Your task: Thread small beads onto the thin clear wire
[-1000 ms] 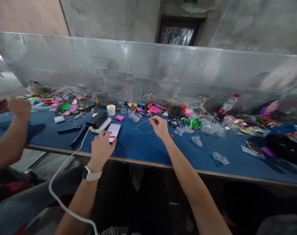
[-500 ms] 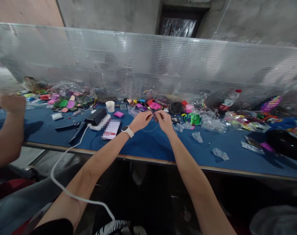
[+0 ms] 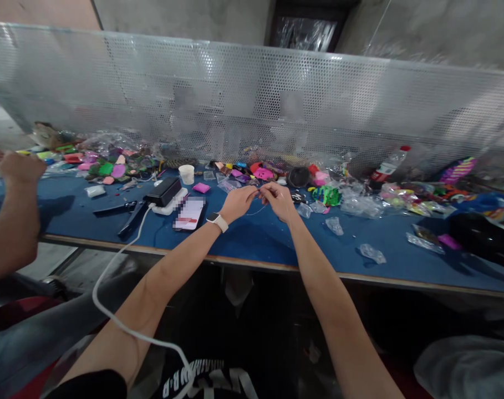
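My left hand (image 3: 238, 203), with a watch on its wrist, is closed in a pinch above the blue table. Fingertip to fingertip with it, my right hand (image 3: 278, 199) is pinched too. A thin clear thread (image 3: 256, 212) hangs in a shallow curve below the fingers and runs up to both hands. Anything small between the fingertips is too tiny to make out. Behind the hands lie a pink piece (image 3: 263, 173) and a round black lid-like thing (image 3: 299, 177). A phone (image 3: 190, 214) rests left of my left wrist.
Along the mesh panel (image 3: 235, 72) lie heaps of coloured pieces and clear plastic. A white cup (image 3: 187, 174), a black power bank (image 3: 163, 191) with a white cable (image 3: 110, 313), and black-handled pliers (image 3: 131, 219) are left. A bottle (image 3: 391, 166) stands right. Another person's hand (image 3: 19, 166) is far left.
The view has tilted slightly down, so the panel sits higher. Both hands stay together at the fingertips, and the thread's curve has shifted a little. The other person's hands remain raised at left.
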A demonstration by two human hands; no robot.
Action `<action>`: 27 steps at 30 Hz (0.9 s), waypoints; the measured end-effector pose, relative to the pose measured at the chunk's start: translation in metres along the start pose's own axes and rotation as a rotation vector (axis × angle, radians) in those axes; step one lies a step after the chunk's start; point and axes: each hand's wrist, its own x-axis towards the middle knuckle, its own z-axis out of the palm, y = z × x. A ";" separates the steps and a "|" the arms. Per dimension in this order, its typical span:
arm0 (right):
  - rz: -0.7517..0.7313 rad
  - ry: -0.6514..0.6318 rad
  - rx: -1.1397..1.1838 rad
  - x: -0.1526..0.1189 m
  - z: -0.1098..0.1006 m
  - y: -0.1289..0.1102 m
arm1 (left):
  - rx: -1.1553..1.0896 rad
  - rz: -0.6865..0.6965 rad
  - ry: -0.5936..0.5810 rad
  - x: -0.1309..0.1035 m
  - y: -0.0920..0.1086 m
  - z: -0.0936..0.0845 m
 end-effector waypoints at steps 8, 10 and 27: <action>-0.021 0.052 -0.041 0.000 0.001 -0.001 | -0.073 -0.019 -0.004 -0.003 -0.001 0.003; -0.021 0.059 -0.053 -0.001 0.001 -0.002 | -0.101 -0.025 -0.012 -0.003 0.000 0.002; -0.077 0.047 -0.109 -0.005 0.010 -0.009 | -0.145 -0.132 0.129 -0.003 0.004 0.000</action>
